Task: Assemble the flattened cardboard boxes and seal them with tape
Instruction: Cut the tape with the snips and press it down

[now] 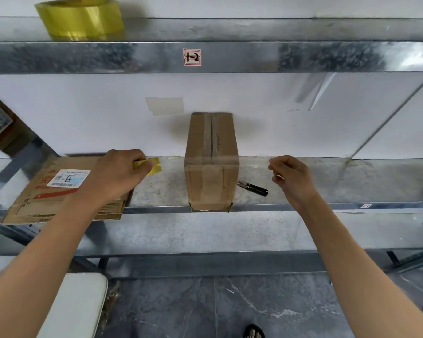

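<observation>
An assembled cardboard box (211, 164) stands on the metal shelf (327, 181), its taped seam facing up toward me. A strip of clear tape (252, 159) stretches level across the box's upper front edge. My left hand (117, 174) grips a small yellow tape roll (152, 165) left of the box, and my right hand (291, 176) pinches the strip's free end to the box's right. Under my left forearm lies a flattened cardboard box (59, 191) with a white shipping label.
Black-handled snips (253, 188) lie on the shelf just right of the box. A large yellow tape roll (80, 18) sits on the upper shelf at left. Another brown carton (0, 125) leans at the far left. A white chair (73, 306) stands below.
</observation>
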